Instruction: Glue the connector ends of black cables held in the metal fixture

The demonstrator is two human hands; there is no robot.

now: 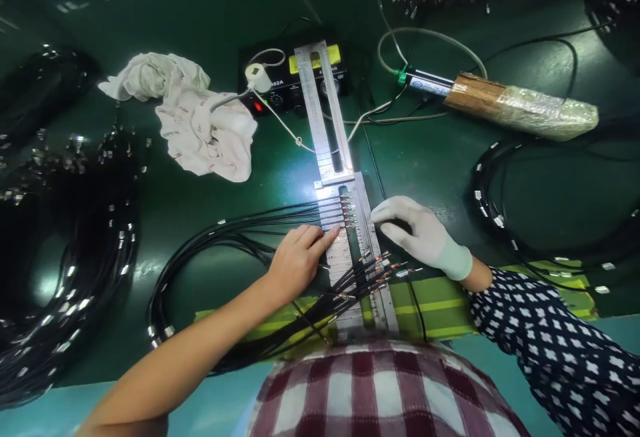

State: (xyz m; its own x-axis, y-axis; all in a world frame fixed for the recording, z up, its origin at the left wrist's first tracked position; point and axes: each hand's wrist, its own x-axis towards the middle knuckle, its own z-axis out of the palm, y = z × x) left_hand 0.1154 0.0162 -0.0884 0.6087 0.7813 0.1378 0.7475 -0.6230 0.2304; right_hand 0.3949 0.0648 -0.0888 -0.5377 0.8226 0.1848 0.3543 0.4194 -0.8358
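Note:
A slotted metal fixture (340,260) lies lengthwise before me, with several black cables (300,210) set side by side across it. Their stripped ends, with small coloured wires (349,207), reach over its middle slot. My left hand (297,260), bare, rests on the fixture's left side. Its index finger is stretched onto the lowest cable in the row, and the other fingers are curled. My right hand (417,233), in a white glove, is at the fixture's right edge, thumb and fingers apart, with nothing visible between them. A loose bunch of cable ends (370,277) crosses the fixture nearer to me.
Behind the fixture stands a black control box (280,90) with a lit red switch. A white crumpled cloth (210,127) lies left of it; a wrapped tool handle (525,107) with a hose lies right. Coiled cables (70,277) fill the left side, with another coil (493,210) at right.

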